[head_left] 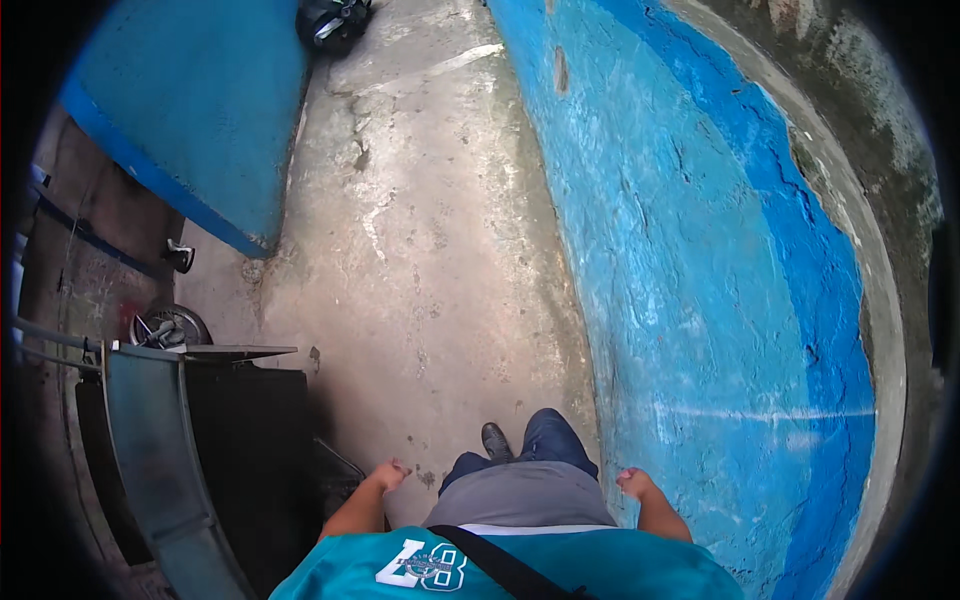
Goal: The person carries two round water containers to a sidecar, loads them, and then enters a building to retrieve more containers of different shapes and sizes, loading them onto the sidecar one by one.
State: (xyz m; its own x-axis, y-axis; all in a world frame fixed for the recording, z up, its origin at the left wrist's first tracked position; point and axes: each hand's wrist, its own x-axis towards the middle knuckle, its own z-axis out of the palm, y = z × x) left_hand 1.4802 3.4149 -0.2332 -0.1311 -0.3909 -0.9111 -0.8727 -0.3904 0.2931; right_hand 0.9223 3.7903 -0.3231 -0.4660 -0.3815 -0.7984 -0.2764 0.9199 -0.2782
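Note:
My left hand (392, 473) hangs out to the left of my body, its fingers loosely curled with no object visible in them. It is near a dark metal frame low on the left, with the floor beneath. On the other side, my right hand (633, 483) is held close to the painted blue wall (690, 330); its fingers are curled in and nothing shows in them. Whether it touches the wall I cannot tell. Between the hands are my grey shirt hem, blue trousers and one dark shoe (495, 441) on the concrete floor (420, 270).
A narrow concrete passage runs ahead between the right wall and a blue wall (205, 120) at the far left. A dark vehicle, perhaps a motorcycle (333, 24), stands at the far end. Closer on the left are a black panelled cart-like structure (250, 450) and a wheel (178, 325).

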